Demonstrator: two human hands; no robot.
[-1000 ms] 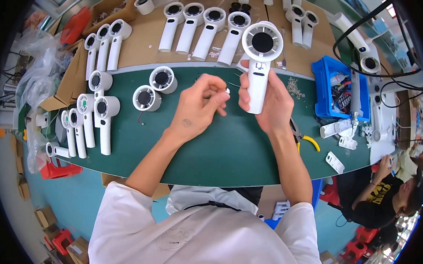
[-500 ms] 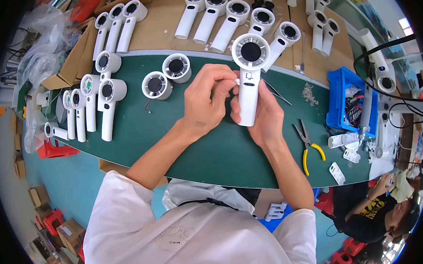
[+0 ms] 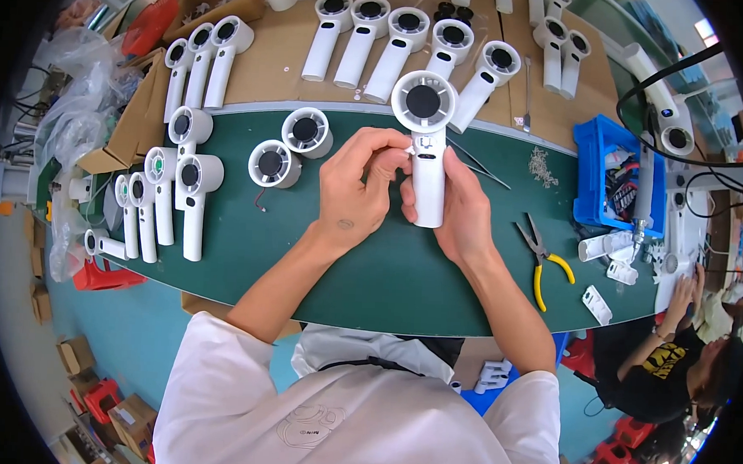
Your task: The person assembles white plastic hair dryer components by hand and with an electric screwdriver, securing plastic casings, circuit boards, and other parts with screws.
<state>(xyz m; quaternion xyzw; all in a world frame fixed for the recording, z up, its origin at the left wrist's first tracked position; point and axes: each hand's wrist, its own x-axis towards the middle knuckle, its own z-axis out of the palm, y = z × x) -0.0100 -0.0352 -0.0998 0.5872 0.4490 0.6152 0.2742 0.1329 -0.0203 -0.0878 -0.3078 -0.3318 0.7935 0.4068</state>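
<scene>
A white handheld fan [image 3: 429, 191] with a black round hub stands upright in front of me over the green tabletop. My right hand [image 3: 465, 209] is closed round its handle, fingers on the left side and thumb on the right. With thumb and forefinger, my left hand [image 3: 355, 186] pinches a small white piece [image 3: 410, 149] at the left edge of the handle, just below the fan head. A small opening shows on the handle's front near that piece. Tweezers [image 3: 482, 166] lie behind my right hand, partly hidden by the fan.
Two loose fan heads [image 3: 274, 164] and several assembled fans [image 3: 193, 208] stand on the left. More fans [image 3: 400, 55] lie on cardboard behind. To the right are yellow-handled pliers [image 3: 542, 263], a screw pile [image 3: 544, 168], a blue bin [image 3: 586, 212] and white shell parts [image 3: 597, 305]. A co-worker [image 3: 659, 377] sits far right.
The view has shifted slightly. The fan head leans a little lower and left, while both hands keep their hold. At far right, the co-worker's hands have moved onto the table.
</scene>
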